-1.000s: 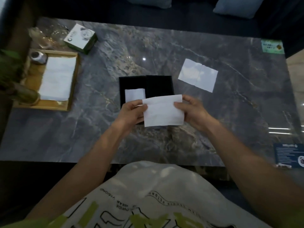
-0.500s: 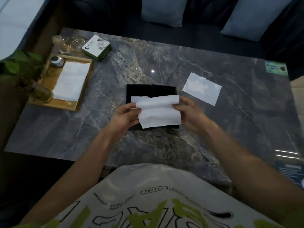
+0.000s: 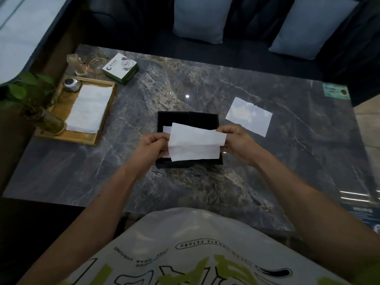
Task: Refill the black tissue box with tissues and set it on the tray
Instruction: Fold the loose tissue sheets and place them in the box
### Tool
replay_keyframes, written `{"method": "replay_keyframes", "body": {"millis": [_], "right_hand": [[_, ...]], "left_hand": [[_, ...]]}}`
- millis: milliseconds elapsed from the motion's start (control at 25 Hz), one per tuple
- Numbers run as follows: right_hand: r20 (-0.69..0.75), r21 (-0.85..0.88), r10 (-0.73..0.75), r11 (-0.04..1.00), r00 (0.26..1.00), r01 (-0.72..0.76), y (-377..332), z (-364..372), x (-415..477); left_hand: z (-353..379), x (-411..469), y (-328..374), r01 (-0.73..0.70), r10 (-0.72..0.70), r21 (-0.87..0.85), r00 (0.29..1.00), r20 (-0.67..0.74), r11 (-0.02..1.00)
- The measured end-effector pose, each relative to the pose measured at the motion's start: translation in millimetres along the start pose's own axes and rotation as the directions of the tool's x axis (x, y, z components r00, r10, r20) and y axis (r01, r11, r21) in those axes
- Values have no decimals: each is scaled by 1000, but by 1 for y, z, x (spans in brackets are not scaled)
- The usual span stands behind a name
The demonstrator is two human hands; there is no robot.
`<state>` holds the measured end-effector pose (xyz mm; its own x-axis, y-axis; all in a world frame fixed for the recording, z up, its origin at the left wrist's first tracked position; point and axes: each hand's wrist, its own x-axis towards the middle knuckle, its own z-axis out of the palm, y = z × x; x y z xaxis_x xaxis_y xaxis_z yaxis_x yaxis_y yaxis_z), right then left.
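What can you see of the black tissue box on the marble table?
The black tissue box is matte and rectangular, open-topped, lying flat on the marble table, right of the wooden tray and apart from it. A white tissue lies inside at its left end. The left hand and right hand hold a folded tissue over it, hiding its middle.

This looks like a lounge or sitting room. A low marble-topped table [image 3: 205, 192] stands in front of a dark sofa [image 3: 246, 50] with pale cushions [image 3: 198, 17]. At the table's far left corner are a wooden tray [image 3: 67, 137], a leafy plant [image 3: 18, 92] and glassware [image 3: 95, 63].
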<state>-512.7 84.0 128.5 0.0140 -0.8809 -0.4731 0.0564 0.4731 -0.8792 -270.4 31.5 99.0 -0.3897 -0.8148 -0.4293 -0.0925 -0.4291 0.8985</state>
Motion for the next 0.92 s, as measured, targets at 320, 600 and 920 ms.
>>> {"method": "replay_keyframes", "body": {"millis": [320,600,920], "right_hand": [[-85,6,7,1000,996,-7,3,9,8],[-46,-106,-79,992,996,74,-5,11,12],[-11,-277,-182,945,983,171,-3,16,15]], "left_hand": [[1,4,4,74,-108,-194,979,-171,978],[4,0,10,-45,36,-55,986,-165,997],[-1,-7,-2,-121,125,47,986,-113,992]]}}
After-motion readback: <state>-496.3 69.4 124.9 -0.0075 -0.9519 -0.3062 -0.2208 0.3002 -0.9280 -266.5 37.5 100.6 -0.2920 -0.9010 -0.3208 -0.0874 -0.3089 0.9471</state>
